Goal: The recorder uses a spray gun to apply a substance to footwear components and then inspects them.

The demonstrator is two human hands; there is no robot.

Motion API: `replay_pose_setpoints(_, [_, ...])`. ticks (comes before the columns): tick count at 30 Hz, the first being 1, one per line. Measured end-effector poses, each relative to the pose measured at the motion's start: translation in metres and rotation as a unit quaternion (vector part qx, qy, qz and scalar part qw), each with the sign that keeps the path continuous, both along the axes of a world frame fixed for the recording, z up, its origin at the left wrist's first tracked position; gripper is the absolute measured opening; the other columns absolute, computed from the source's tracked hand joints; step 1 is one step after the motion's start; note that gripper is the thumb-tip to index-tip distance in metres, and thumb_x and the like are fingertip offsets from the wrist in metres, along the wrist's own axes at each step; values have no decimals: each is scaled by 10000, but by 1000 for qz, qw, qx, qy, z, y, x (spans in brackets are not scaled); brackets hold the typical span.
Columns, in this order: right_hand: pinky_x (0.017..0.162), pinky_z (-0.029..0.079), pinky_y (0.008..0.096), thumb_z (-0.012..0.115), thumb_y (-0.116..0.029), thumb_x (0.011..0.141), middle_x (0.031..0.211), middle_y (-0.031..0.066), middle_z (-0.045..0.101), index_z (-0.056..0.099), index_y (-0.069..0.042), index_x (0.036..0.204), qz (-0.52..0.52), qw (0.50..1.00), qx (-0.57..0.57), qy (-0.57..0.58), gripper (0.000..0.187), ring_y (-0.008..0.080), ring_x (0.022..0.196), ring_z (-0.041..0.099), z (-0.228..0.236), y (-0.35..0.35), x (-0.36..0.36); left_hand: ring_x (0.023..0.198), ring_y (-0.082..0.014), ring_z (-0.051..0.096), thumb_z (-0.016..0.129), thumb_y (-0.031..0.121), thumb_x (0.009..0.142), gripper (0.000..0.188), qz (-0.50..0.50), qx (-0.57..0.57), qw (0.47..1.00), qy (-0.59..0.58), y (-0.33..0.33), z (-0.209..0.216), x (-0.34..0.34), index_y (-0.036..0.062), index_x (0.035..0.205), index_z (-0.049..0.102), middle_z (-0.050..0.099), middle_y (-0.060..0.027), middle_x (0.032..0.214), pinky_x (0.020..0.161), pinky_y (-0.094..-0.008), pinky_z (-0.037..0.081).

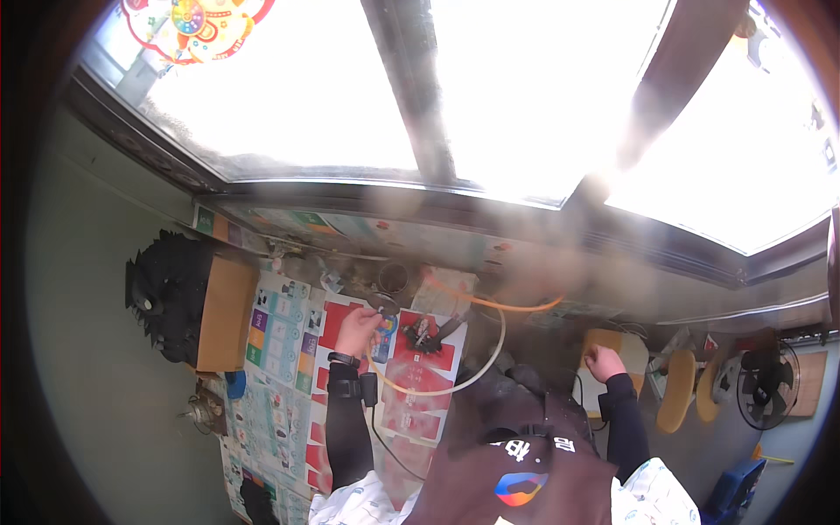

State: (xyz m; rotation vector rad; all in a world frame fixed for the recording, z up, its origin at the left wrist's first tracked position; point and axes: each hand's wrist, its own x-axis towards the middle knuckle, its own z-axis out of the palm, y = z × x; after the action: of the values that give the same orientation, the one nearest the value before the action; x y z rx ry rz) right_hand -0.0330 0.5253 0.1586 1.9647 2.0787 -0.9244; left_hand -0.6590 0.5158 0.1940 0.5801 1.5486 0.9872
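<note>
My left hand (357, 332) is over the table, its fingers closed in a grip. Beside the fingertips shows a small blue piece (384, 329), too blurred to name. A pale hose (477, 378) loops across the table's right edge and ends close to this hand; whether I hold it I cannot tell. To the right of the hand lies a heap of small black parts (422, 334) on the red and white printed covering. My right hand (604, 361) is off to the right, fingers curled in, in front of a yellow and white board or seat (605, 339). Anything inside it is hidden.
A brown cardboard box (227, 313) with black pieces (168, 297) stands at the table's left. An orange hose (516, 306) runs under the windows. A round cup (393, 278) sits at the back. To the right are yellow oval pads (675, 391), a fan (767, 383) and a blue stool (733, 492).
</note>
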Motion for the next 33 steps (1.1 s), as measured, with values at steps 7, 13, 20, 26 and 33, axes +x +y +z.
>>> replay_pose_setpoints(7, [855,543,479,638,-241,898,950,198,731,698,-33,977,-27,999,27,14,230,391,927,693,-1,-11,5,516,-115,581,646,124,975,245,-68,6,993,95,2,-10,-12,-42,1133,561,729,-125,876,448,-245,430])
replay_pose_setpoints(13, [870,539,482,631,-236,882,956,204,727,707,-45,974,-24,1000,-2,-1,226,389,951,687,1,-20,7,519,-139,615,648,120,956,280,-71,1,989,132,-3,-15,-14,-73,1139,559,749,-141,893,456,-288,467])
replay_pose_setpoints(20, [869,535,485,631,-216,884,954,209,727,709,-35,976,-36,999,9,2,217,392,948,686,13,-18,1,508,-117,591,657,131,958,259,-58,26,990,126,-5,-17,-21,-47,1125,571,749,-130,876,447,-266,452])
replay_pose_setpoints(26, [869,534,478,634,-210,875,953,200,725,702,-33,985,-19,1000,16,-8,219,390,948,683,17,-16,-2,510,-115,578,653,123,958,241,-75,-2,988,132,-2,-7,-19,-35,1123,576,745,-117,867,448,-258,442])
replay_pose_setpoints(33, [872,537,469,643,-216,875,957,186,730,703,-38,988,-31,999,7,6,219,379,951,687,22,-24,-2,517,-109,566,656,113,956,246,-67,5,992,109,0,1,-17,-36,1132,571,743,-113,858,447,-248,433])
